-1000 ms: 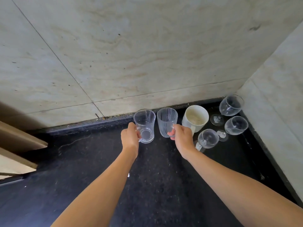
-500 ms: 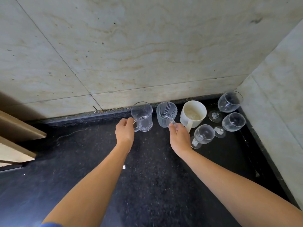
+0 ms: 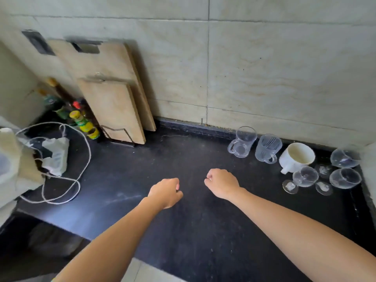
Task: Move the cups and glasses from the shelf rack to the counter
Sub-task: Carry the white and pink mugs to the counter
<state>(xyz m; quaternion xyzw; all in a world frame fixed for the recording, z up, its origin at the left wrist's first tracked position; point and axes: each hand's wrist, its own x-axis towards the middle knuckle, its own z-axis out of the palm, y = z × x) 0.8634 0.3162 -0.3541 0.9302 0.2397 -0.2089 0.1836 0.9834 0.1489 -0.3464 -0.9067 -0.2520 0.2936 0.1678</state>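
Head view: nearest, the left hand (image 3: 165,192) and right hand (image 3: 221,183) are seen loosely curled and empty above the black counter (image 3: 183,231), nothing gripped in either. Farther right, a clear handled mug (image 3: 242,142), a ribbed glass mug (image 3: 267,148) and a white ceramic mug (image 3: 296,157) stand in a row by the wall, with three stemmed glasses (image 3: 343,177) clustered in the corner, one just beside the white mug. The glassware is judged light, rigid, slick and breakable, best taken by handle or bowl rather than the thin stem; the shelf rack is not shown.
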